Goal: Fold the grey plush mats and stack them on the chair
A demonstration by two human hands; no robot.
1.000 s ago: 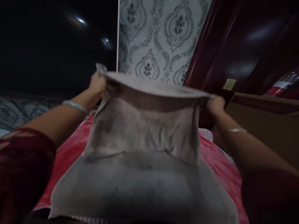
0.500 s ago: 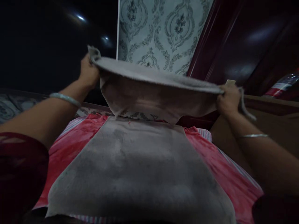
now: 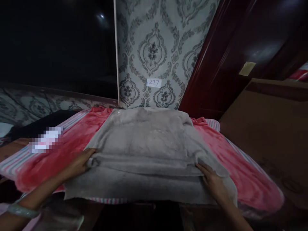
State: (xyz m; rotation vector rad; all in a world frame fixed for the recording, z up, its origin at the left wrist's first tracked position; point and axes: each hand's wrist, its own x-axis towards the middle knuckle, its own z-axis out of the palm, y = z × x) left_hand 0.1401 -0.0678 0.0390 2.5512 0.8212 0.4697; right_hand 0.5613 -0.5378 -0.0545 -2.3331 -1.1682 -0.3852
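A soft grey towel lies over the middle of a covered surface, its upper layer folded back across the grey cloth beneath. Whether the two layers are one piece, I cannot tell. My left hand is closed on the left end of the folded edge, where the cloth bunches up. At the right end of that edge, my right hand pinches the towel between fingers and thumb. Creases run across the towel between both hands.
A red plush cloth and a striped cover spread out underneath. Behind stand a dark screen and a patterned wall with a paper label. A cardboard box and dark red door are at the right.
Both hands have come down and toward me with the towel's raised edge. The towel, held up in the air before, now rests on the grey cloth, and the wall label shows.
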